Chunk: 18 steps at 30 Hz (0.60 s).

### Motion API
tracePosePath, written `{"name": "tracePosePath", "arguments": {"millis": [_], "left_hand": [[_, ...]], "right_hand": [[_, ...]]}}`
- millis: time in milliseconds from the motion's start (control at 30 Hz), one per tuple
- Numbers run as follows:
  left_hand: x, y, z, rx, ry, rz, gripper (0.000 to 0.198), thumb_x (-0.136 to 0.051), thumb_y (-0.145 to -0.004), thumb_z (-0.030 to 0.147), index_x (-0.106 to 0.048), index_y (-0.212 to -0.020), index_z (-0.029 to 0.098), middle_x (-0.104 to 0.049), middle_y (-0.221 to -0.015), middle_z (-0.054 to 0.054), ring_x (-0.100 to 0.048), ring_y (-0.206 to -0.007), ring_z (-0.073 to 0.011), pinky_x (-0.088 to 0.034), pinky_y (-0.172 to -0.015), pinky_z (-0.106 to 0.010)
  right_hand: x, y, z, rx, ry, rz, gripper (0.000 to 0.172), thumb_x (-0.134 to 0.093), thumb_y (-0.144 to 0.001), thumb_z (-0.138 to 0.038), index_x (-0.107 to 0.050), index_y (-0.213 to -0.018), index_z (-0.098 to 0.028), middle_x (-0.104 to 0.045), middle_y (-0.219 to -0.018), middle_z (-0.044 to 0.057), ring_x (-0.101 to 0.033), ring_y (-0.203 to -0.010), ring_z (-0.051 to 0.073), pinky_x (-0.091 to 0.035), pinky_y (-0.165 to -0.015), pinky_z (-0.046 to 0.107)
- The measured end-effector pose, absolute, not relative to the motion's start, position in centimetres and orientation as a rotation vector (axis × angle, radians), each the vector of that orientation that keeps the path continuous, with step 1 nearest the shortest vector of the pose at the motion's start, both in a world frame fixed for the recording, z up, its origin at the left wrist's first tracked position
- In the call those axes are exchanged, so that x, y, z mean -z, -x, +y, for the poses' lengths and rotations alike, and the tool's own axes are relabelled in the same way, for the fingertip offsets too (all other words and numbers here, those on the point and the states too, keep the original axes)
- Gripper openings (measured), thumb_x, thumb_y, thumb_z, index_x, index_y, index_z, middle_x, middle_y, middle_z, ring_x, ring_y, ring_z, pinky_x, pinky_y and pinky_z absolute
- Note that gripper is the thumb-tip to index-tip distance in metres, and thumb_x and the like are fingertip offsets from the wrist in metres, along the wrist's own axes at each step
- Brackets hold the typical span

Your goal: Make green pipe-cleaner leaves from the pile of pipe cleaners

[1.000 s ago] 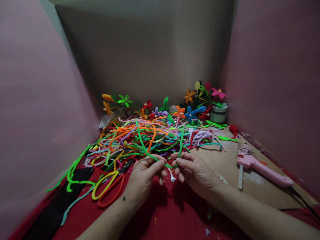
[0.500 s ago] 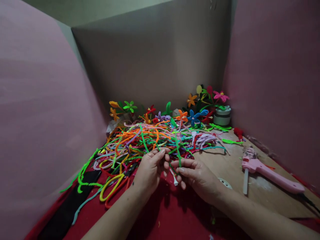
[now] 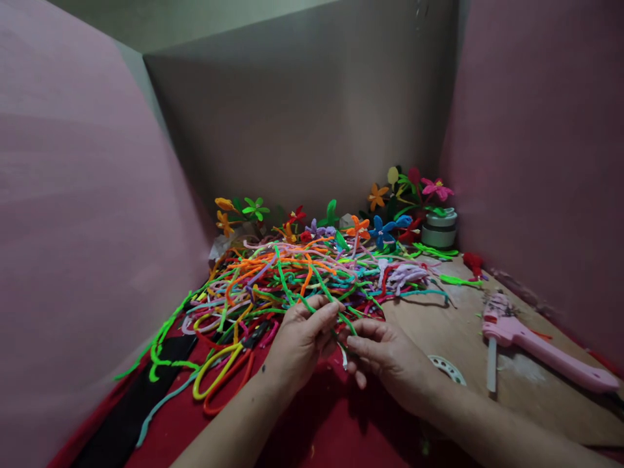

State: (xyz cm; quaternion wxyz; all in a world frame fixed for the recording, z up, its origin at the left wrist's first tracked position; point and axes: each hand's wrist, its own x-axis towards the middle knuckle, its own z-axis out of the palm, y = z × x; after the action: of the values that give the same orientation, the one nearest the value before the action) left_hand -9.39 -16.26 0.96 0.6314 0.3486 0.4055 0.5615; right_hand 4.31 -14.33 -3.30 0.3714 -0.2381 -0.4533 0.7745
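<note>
My left hand (image 3: 305, 341) is closed, thumb against fingers, on a green pipe cleaner whose end shows just above the knuckles. Close beside it, my right hand (image 3: 390, 354) pinches another green pipe cleaner (image 3: 325, 286), which slants up and left past the left thumb. The two stems cross near the fingertips, where the exact joint is hidden. A small white end (image 3: 344, 357) hangs down between the hands. Behind them lies a tangled heap of coloured pipe cleaners (image 3: 273, 266). Scissors (image 3: 217, 372) with yellow and orange handles lie left of my left hand.
A pink glue gun (image 3: 546, 348) rests on a brown board (image 3: 468, 403) at the right, near a white perforated ring (image 3: 448, 369). Pipe-cleaner flowers (image 3: 383, 231) and a pale round container (image 3: 439, 229) stand at the back. Pink panels (image 3: 88, 227) rise at both sides.
The green pipe cleaner in my right hand has tipped from nearly upright to slanting left, across the left hand's stem. The hands have moved slightly closer, and the view has shifted a little.
</note>
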Motion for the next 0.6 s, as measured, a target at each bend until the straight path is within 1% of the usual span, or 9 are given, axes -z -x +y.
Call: {"name": "tracePosePath", "arguments": {"millis": [67,133,200,300,367,467,600], "left_hand": [[-0.9,9.3,-16.4,-1.308,-0.819,0.926,0.015,-0.064,-0.073,0.025,-0.054,-0.068,0.016,-0.034,-0.046,0.008,-0.032,-0.039,-0.0026,-0.028,-0.040,-0.014],[-0.8,9.3,-16.4,-1.307,-0.858,0.924,0.013,-0.062,-0.075,0.025,-0.056,-0.072,0.015,-0.033,-0.045,0.009,-0.030,-0.039,-0.0026,-0.029,-0.042,-0.015],[-0.6,9.4,-16.4,-1.309,-0.899,0.900,0.012,-0.060,-0.076,0.026,-0.057,-0.074,0.015,-0.033,-0.045,0.009,-0.027,-0.039,-0.0024,-0.030,-0.042,-0.016],[-0.3,9.5,-16.3,-1.331,-0.929,0.891,0.011,-0.059,-0.077,0.026,-0.058,-0.077,0.015,-0.036,-0.049,0.007,-0.029,-0.040,-0.0028,-0.030,-0.041,-0.017],[-0.3,9.7,-16.3,-1.331,-0.924,0.910,0.011,-0.059,-0.076,0.026,-0.058,-0.079,0.015,-0.039,-0.053,0.007,-0.032,-0.040,-0.0030,-0.031,-0.040,-0.017],[-0.4,9.9,-16.2,-1.346,-0.918,0.910,0.011,-0.060,-0.076,0.025,-0.058,-0.079,0.015,-0.042,-0.056,0.006,-0.033,-0.041,-0.0024,-0.032,-0.041,-0.017],[-0.7,10.3,-16.2,-1.380,-0.904,0.875,0.010,-0.061,-0.075,0.023,-0.058,-0.077,0.014,-0.042,-0.055,0.006,-0.032,-0.040,-0.0020,-0.033,-0.040,-0.017]], "right_hand": [[3.3,-4.3,-14.3,-1.963,0.658,-1.152,0.027,-0.068,-0.067,-0.033,-0.059,-0.084,-0.014,-0.056,-0.063,-0.001,-0.051,-0.048,0.008,-0.038,-0.042,0.019],[3.2,-4.3,-14.3,-1.944,0.733,-1.210,0.025,-0.066,-0.069,-0.032,-0.059,-0.083,-0.013,-0.056,-0.057,-0.002,-0.048,-0.043,0.006,-0.036,-0.041,0.018],[3.2,-4.3,-14.3,-1.904,0.831,-1.322,0.023,-0.062,-0.071,-0.035,-0.058,-0.073,-0.013,-0.052,-0.050,-0.004,-0.043,-0.038,0.005,-0.032,-0.038,0.017],[3.2,-4.3,-14.4,-1.867,0.934,-1.481,0.031,-0.055,-0.074,-0.042,-0.053,-0.060,-0.014,-0.048,-0.043,-0.004,-0.037,-0.033,0.004,-0.027,-0.033,0.017],[3.2,-4.3,-14.5,-1.925,0.947,-1.509,0.032,-0.054,-0.073,-0.043,-0.052,-0.060,-0.015,-0.049,-0.043,-0.004,-0.039,-0.032,0.005,-0.029,-0.032,0.017],[3.1,-4.2,-14.5,-2.015,0.956,-1.447,0.027,-0.057,-0.069,-0.041,-0.053,-0.063,-0.015,-0.052,-0.048,-0.004,-0.044,-0.034,0.006,-0.032,-0.031,0.016],[2.9,-4.2,-14.6,-2.050,0.983,-1.436,0.024,-0.058,-0.067,-0.036,-0.053,-0.060,-0.014,-0.052,-0.048,-0.004,-0.045,-0.034,0.005,-0.033,-0.031,0.015]]}}
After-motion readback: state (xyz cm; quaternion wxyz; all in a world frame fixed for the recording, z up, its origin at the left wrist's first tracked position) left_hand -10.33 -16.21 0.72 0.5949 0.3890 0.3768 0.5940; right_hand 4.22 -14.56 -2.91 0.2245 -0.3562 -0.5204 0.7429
